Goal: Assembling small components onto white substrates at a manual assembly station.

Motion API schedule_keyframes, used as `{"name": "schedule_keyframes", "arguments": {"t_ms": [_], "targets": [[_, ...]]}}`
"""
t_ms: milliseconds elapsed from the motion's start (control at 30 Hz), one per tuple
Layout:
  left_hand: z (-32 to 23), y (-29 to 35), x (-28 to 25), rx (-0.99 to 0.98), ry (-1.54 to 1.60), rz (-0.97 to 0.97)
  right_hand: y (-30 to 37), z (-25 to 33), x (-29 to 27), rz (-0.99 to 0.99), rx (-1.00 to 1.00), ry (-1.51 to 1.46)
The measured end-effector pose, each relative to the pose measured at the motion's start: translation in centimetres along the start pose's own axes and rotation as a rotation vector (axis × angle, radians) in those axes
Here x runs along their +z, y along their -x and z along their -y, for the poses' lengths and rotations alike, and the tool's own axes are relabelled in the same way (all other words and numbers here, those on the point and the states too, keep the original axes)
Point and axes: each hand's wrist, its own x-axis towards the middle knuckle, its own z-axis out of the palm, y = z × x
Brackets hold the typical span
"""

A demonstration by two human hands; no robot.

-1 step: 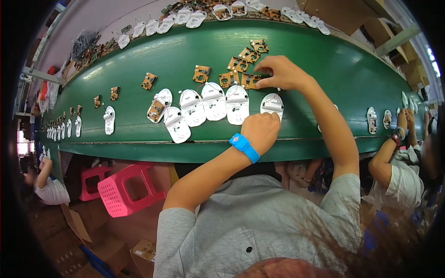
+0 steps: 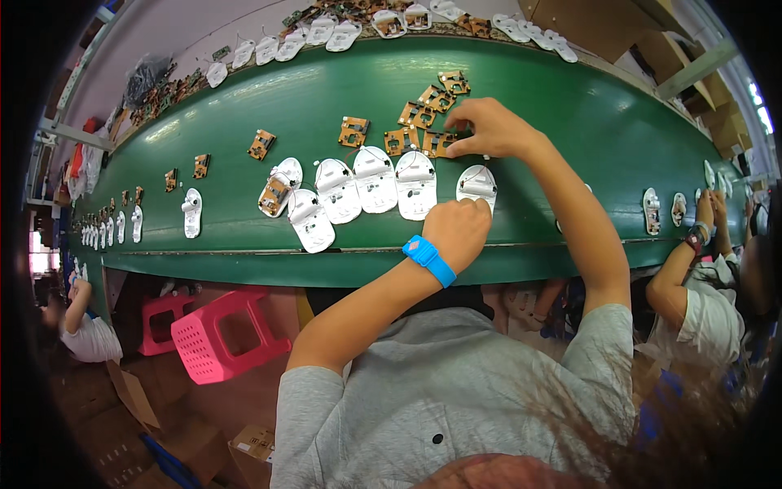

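My left hand (image 2: 459,232), a blue strap on its wrist, is closed on the lower end of a white oval plastic shell (image 2: 476,181) lying on the green work surface (image 2: 538,191). Its fingertips are hidden from above. Beyond it, my right hand (image 2: 493,130) curves with thumb and fingers apart. Their tips are at the right edge of a brown circuit board (image 2: 437,144); whether they touch it I cannot tell. More brown boards (image 2: 417,114) lie partly overlapping just beyond. Left of my left hand stands a row of similar white shells (image 2: 376,181) with thin wires.
A shell with a board on it (image 2: 275,196) lies farther left, near single boards (image 2: 261,144). The far ledge (image 2: 383,34) carries more shells and boards. At the right, a co-worker's hands (image 2: 717,208) are over the belt. A pink stool (image 2: 199,346) stands below the front edge.
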Motion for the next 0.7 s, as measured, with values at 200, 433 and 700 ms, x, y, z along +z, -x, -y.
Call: {"name": "schedule_keyframes", "arguments": {"t_ms": [200, 433, 700], "targets": [[-0.1, 0.5, 0.9, -0.051, -0.014, -0.128, 0.1, -0.2, 0.2, 0.029, 0.169, 0.113], [-0.6, 1.2, -0.9, -0.163, 0.078, -0.181, 6.7, -0.6, -3.2, 0.029, 0.663, 0.304], [1.7, 4.9, -4.0, -0.157, 0.366, -0.346, 7.4, -3.8, -0.1, -0.167, -0.032, 0.185]]}}
